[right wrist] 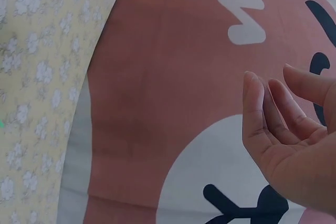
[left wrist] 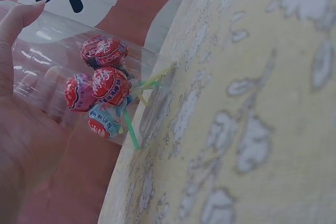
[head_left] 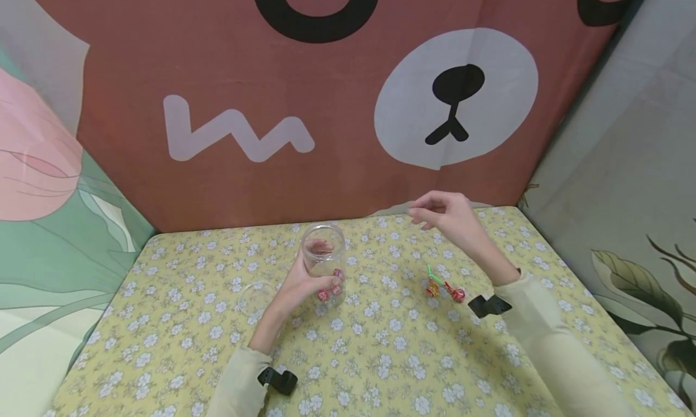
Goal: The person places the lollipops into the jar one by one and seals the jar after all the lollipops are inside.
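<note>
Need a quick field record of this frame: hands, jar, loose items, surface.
left hand: grips clear jar, upright on table
jar contents: wrapped lollipops, at least four, at the bottom
right hand: raised above table, fingers loosely curled, holds nothing
loose lollipops: two on the cloth, right of jar, below right hand
clear lid: on cloth, left of jar
tablecloth: yellow, white flowers

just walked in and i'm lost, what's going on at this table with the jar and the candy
A person sits at a table with a yellow flowered cloth. Their left hand grips a clear plastic jar standing on the cloth, with several red-wrapped lollipops at its bottom. Their right hand hovers in the air to the right, fingers loosely curled, holding nothing. Two more lollipops lie on the cloth below that hand. A clear lid rests just left of the jar.
</note>
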### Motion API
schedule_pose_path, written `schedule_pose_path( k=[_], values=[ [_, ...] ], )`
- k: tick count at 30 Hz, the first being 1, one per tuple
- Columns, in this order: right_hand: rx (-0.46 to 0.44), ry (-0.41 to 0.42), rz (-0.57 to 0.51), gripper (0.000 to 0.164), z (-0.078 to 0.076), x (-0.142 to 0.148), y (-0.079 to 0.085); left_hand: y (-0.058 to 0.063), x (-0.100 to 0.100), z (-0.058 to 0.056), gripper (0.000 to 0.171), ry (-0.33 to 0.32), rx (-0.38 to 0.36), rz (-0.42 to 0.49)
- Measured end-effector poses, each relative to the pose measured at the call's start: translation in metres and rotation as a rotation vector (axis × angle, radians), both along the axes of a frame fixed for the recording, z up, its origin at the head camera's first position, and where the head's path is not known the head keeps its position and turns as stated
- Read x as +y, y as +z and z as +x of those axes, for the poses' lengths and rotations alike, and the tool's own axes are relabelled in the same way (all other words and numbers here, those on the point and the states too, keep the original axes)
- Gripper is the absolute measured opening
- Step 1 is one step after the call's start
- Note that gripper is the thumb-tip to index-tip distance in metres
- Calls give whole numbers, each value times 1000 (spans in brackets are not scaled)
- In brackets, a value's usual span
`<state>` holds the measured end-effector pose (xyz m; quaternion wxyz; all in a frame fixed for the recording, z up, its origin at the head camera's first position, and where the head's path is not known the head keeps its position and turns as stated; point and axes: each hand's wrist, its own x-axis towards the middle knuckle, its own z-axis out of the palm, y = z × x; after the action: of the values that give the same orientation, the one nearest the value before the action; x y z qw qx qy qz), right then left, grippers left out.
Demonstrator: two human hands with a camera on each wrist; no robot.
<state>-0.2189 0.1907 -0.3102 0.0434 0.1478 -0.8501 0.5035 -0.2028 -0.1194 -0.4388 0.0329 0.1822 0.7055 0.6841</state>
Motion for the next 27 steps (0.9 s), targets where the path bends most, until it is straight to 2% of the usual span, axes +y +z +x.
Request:
schedule_pose_path(
  k=[5,12,20,27],
  values=[
    [0,-9,10,24,2,6,-2,1,0,1,79,-9,-10,4],
    [-16,-26,33,20,16,5,8,1,0,1,82,-15,-22,7],
    [-63,-36,27,26,7,21,-19,-1,0,1,80,-3,0,7],
    [-80,-54,52,30,6,27,-32,0,0,1,79,9,-14,1]
  ],
)
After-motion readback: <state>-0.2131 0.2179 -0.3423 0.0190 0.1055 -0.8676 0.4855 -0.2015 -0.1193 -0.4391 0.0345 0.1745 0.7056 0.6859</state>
